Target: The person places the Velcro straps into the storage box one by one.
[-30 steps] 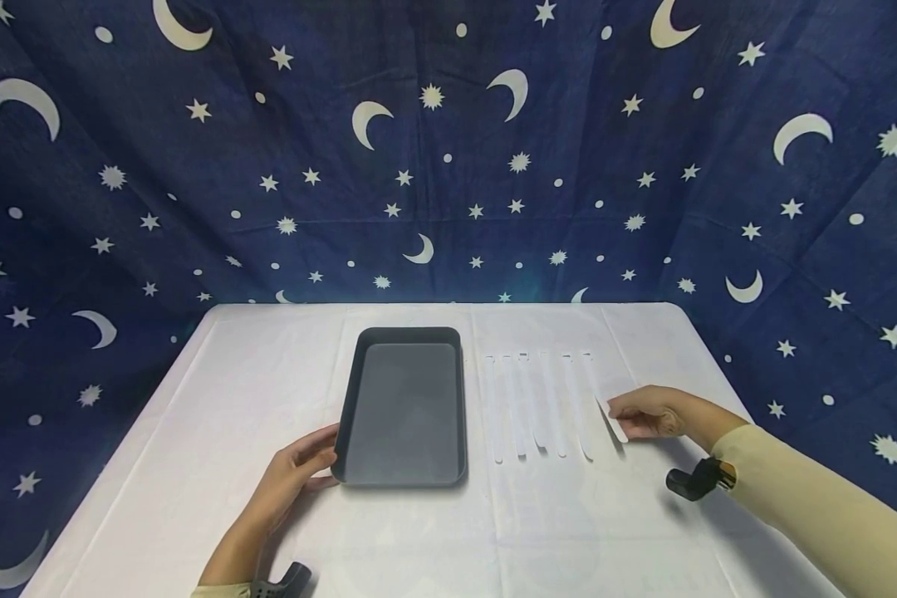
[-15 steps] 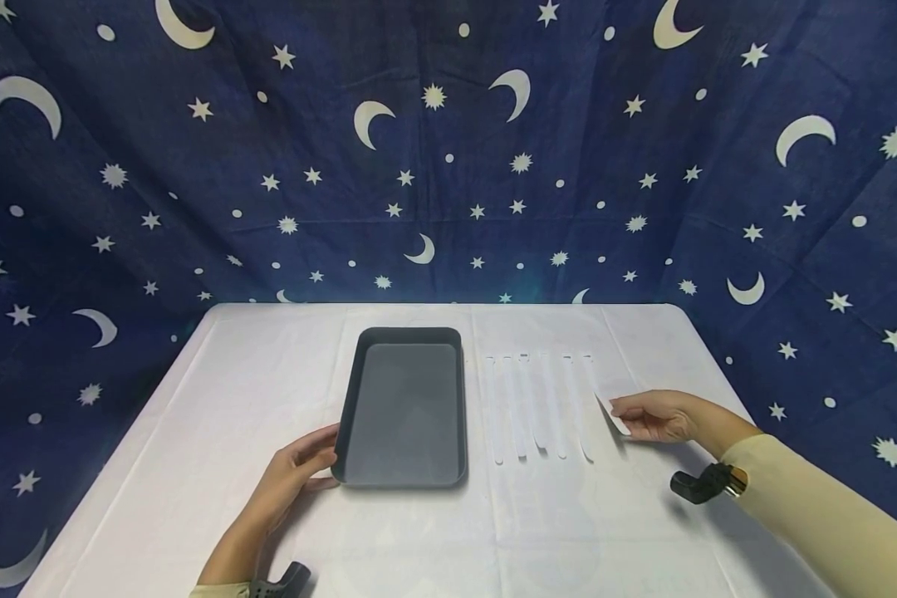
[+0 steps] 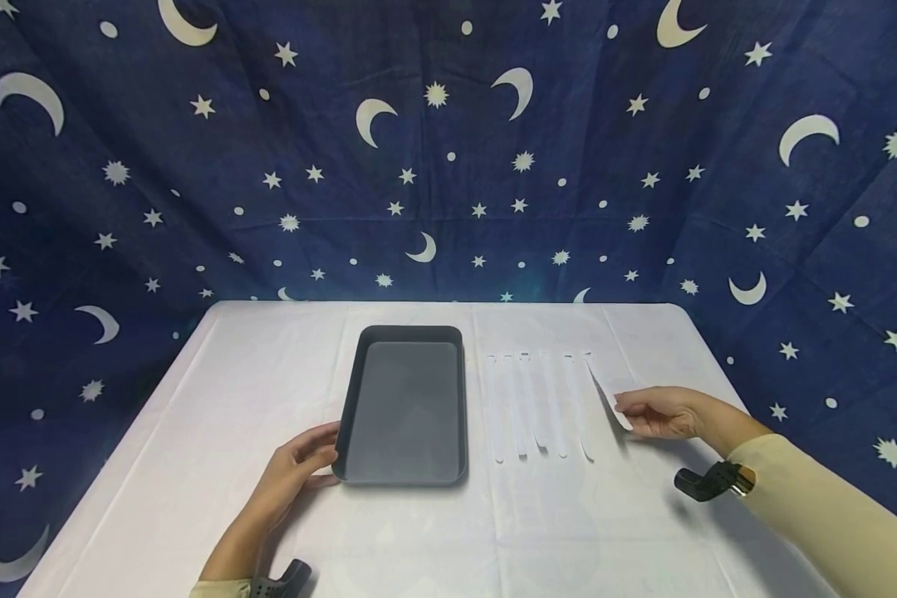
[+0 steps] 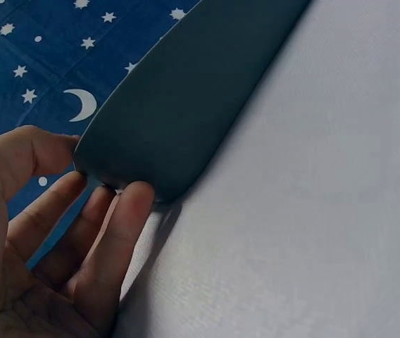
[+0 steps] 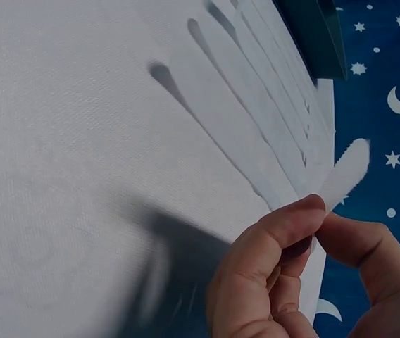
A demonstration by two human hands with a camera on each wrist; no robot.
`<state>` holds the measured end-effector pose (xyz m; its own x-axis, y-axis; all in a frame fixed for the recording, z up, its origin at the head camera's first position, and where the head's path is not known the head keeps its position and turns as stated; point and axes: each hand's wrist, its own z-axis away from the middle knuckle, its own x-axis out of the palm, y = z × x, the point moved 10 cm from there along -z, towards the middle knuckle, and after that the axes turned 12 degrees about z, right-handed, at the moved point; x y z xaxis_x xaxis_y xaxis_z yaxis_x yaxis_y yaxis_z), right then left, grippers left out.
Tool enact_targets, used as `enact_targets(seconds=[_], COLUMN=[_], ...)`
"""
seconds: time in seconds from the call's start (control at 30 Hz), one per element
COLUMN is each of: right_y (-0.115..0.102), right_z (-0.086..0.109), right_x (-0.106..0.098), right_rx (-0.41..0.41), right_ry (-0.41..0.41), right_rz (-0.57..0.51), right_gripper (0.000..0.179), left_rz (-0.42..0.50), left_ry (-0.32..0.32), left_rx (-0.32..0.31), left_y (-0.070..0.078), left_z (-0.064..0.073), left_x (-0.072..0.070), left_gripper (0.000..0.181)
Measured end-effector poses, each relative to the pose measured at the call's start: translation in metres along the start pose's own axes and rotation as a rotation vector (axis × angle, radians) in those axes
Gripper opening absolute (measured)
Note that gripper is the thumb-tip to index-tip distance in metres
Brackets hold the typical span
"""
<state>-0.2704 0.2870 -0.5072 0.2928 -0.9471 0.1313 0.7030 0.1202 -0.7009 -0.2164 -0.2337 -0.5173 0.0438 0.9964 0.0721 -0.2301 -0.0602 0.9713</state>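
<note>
My left hand (image 3: 291, 473) holds the near left corner of a dark grey rectangular tray (image 3: 404, 415). In the left wrist view the thumb is at the rim of the tray (image 4: 179, 105) and the other fingertips touch the outside of its corner. My right hand (image 3: 661, 413) pinches the near end of a thin white strip (image 3: 605, 394), which slants up off the table. A rounded tip of this strip (image 5: 351, 169) sticks out past thumb and forefinger in the right wrist view. Several similar white strips (image 3: 549, 407) lie in a row between tray and right hand.
A white cloth covers the table (image 3: 419, 540). Some strips have slightly curled near ends. Behind the table hangs a dark blue curtain (image 3: 306, 274) with moons and stars. The tray stands close to the left of the row of strips.
My right hand has shifted slightly to the right, and more of the pinched strip's length is now lifted off the table. The left hand and the tray stay in place.
</note>
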Motion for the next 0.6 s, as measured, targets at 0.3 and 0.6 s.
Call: enact_targets(seconds=[0.3, 0.6], right_y=[-0.0030, -0.0082], right_z=[0.0031, 0.0072], right_x=[0.0037, 0.0006], right_rx=[-0.011, -0.025], right_ry=[-0.019, 0.015], right_rz=[-0.035, 0.012], right_gripper=[0.018, 0.018], left_rz=[0.010, 0.024], left_ry=[0.047, 0.082], left_rx=[-0.018, -0.005], left_y=[-0.0031, -0.0043], left_z=[0.0024, 0.0030], left_x=[-0.0015, -0.0028], left_gripper=[0.054, 0.052])
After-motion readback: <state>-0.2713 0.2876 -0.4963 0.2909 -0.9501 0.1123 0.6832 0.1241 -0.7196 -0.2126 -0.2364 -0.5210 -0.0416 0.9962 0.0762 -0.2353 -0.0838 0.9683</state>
